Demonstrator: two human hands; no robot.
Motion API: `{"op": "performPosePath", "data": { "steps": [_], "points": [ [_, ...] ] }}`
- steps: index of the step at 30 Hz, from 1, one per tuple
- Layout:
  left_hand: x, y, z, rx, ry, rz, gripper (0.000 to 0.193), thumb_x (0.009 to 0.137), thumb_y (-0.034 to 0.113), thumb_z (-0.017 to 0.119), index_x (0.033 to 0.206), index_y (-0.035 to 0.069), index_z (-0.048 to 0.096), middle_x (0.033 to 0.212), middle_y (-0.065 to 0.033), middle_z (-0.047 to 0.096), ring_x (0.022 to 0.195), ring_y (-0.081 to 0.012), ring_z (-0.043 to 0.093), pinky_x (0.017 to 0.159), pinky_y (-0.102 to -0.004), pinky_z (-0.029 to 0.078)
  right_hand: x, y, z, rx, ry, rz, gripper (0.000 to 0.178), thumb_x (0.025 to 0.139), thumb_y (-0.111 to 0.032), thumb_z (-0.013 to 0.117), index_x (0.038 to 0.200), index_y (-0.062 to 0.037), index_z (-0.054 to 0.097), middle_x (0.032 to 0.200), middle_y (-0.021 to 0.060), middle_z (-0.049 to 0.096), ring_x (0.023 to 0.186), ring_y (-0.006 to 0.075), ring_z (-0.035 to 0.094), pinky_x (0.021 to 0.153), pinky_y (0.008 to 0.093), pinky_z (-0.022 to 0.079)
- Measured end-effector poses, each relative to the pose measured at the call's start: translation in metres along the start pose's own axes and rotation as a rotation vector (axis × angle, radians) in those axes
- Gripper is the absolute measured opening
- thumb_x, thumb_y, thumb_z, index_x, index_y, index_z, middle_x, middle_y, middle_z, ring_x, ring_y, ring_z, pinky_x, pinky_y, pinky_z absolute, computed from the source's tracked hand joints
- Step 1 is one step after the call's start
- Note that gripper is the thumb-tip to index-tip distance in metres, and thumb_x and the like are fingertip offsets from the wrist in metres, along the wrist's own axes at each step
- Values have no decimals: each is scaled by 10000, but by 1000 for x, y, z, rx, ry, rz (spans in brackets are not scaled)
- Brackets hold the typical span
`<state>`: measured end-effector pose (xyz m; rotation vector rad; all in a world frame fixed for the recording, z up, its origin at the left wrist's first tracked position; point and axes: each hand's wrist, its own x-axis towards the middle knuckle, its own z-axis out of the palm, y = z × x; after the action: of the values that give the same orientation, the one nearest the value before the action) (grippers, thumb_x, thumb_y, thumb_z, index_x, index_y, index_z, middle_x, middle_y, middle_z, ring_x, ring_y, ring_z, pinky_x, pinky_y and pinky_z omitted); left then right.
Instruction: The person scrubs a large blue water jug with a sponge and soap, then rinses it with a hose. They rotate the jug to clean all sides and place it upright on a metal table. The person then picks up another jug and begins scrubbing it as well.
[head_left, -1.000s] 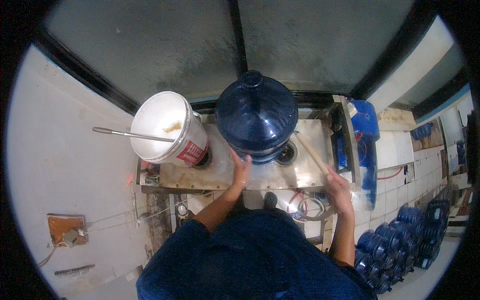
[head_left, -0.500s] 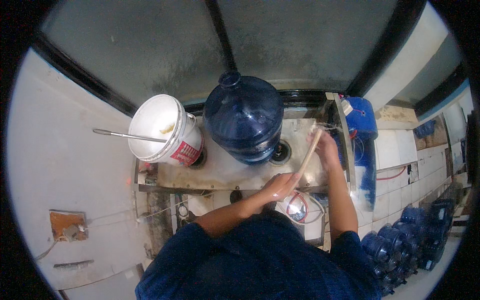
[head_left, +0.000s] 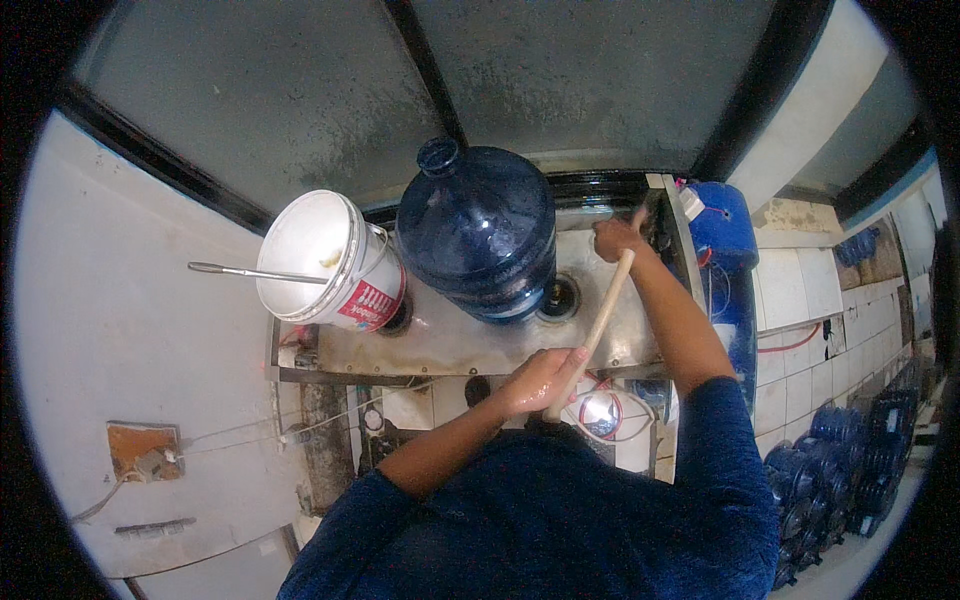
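Note:
My left hand (head_left: 545, 380) is wrapped round a pale, beige hose (head_left: 605, 310) in front of the counter's near edge. The hose slants up and to the right, its far end next to my right wrist. Over the back right of the metal counter, my right hand (head_left: 620, 238) is closed with the fingers curled; what it holds, if anything, is hidden. Left of it a large blue water jug (head_left: 478, 230) stands upright on the counter, its open neck upward. A white bucket (head_left: 315, 245) with a metal-handled tool (head_left: 250, 271) leaning in it stands farther left, tilted in view.
The metal counter (head_left: 450, 350) has round dark openings (head_left: 560, 298) beside the jug. Dark-framed glass (head_left: 580, 90) rises behind. A blue drum (head_left: 722, 235) stands right of the counter. Several blue jugs (head_left: 830, 460) are stacked at lower right. Hoses (head_left: 640, 432) loop below the counter.
My right hand has moved away from the hose's end, farther back and slightly left, and has turned. My left hand has drawn slightly nearer and left with the hose. Water splashing by the right hand no longer shows.

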<state>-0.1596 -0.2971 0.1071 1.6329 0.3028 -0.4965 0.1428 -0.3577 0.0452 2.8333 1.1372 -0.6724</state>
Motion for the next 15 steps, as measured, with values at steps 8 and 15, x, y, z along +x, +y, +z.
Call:
{"op": "performPosePath", "data": {
  "steps": [8, 15],
  "points": [
    [-6, 19, 4, 38, -30, 120, 645, 1080, 568, 326, 941, 4, 607, 743, -69, 640, 640, -159, 666, 607, -331, 552, 19, 33, 14, 134, 828, -229, 303, 1047, -181, 485, 1259, -24, 633, 1116, 170, 731, 906, 320, 724, 786, 451, 576],
    [-3, 22, 10, 15, -30, 142, 616, 1087, 544, 334, 944, 9, 602, 741, -73, 643, 639, -163, 668, 601, -342, 550, -12, -3, 14, 2187, 796, 173, 304, 991, -365, 651, 813, -141, 549, 527, -43, 443, 376, 99, 397, 349, 244, 307]
  ]
}}
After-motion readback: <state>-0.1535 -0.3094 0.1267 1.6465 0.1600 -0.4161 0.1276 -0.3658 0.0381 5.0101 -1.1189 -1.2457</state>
